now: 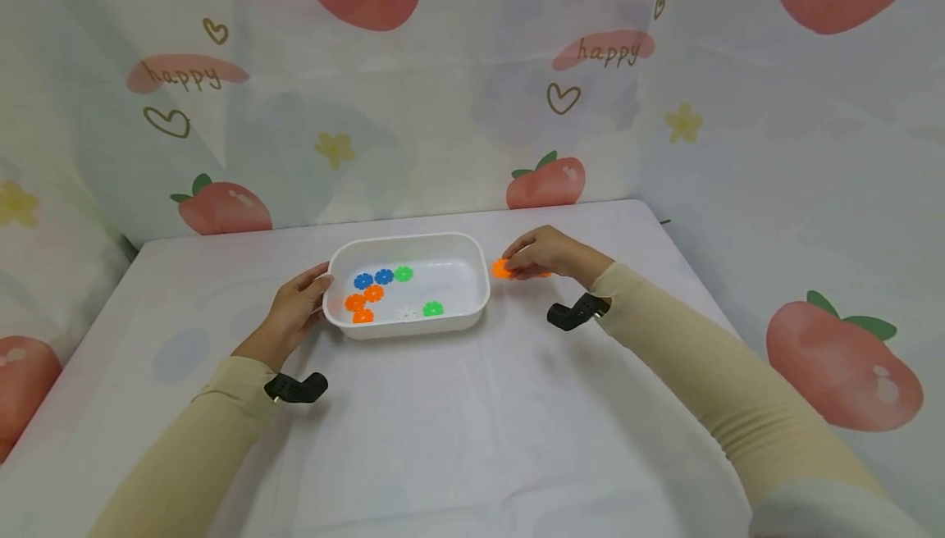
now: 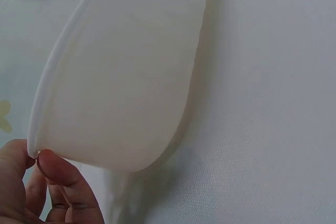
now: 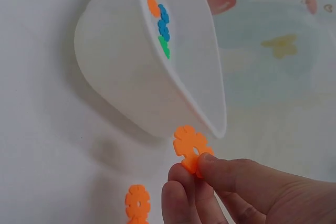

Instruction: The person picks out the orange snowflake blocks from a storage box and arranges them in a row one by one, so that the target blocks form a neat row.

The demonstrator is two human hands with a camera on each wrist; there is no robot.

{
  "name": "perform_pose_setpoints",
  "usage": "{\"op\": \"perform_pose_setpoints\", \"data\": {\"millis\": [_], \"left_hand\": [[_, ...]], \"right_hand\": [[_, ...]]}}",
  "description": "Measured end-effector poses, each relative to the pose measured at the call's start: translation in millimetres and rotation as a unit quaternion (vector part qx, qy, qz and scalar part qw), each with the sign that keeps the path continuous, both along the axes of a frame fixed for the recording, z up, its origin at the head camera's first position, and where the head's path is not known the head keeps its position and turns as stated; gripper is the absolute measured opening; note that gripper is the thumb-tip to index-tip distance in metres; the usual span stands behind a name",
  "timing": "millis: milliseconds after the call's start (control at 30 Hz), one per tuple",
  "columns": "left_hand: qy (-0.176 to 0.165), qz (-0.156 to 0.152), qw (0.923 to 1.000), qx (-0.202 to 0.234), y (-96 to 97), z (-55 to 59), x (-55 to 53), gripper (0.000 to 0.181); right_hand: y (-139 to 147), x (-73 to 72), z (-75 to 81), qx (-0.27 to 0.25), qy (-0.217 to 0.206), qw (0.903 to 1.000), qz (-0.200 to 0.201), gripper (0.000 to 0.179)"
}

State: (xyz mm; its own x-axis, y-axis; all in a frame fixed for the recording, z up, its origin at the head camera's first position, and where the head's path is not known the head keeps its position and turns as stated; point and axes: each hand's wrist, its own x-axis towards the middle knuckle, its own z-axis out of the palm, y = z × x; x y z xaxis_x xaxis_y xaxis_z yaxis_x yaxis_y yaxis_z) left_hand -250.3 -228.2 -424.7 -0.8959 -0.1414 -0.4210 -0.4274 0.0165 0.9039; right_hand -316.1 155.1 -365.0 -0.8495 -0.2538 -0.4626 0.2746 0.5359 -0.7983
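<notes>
Orange flower disc [image 3: 185, 141] is what we've got in the right hand [image 1: 548, 253], pinched between thumb and fingertips, with its notched petals sticking out past them. It's just outside the right end of the white plastic tub [image 1: 413, 330], near the rim. Over on the other end, our left hand [image 1: 289, 315] has the tub's rim nipped between thumb and finger. Below the right hand we can see another orange disc [image 3: 137, 199] lying on the white cloth [image 1: 443, 431], with more orange at the frame's edge that's too cut off to sort out. Inside the tub we count two blue discs [image 1: 373, 279], two green ones [image 1: 403, 274], three orange ones [image 1: 374, 293] and a whitish one [image 1: 408, 313] that's pretty faint. Farther out, both beige sleeves [image 1: 679, 366] have black wrist cameras [image 1: 297, 389], and behind it all hangs a fruit-print backdrop [image 1: 435, 111] reading "happy".
</notes>
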Motion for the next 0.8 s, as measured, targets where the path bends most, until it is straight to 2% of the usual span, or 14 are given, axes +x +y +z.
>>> {"op": "perform_pose_setpoints", "data": {"millis": [367, 533, 800], "left_hand": [[-0.003, 0.001, 1.0, -0.002, -1.0, 0.1, 0.9, 0.053], [-0.008, 0.002, 1.0, -0.005, -0.9, 0.4, 1.1, 0.053], [-0.006, 0.004, 1.0, 0.0, -1.6, -0.8, -0.4, 0.053]], "right_hand": [[9, -7.8, -23.3, 0.004, -0.007, 0.9994, -0.034, 0.034], [12, -8.5, -30.6, 0.036, -0.005, 0.9983, -0.046, 0.035], [16, -9.3, -42.2, 0.089, 0.027, 0.9953, -0.027, 0.035]]}}
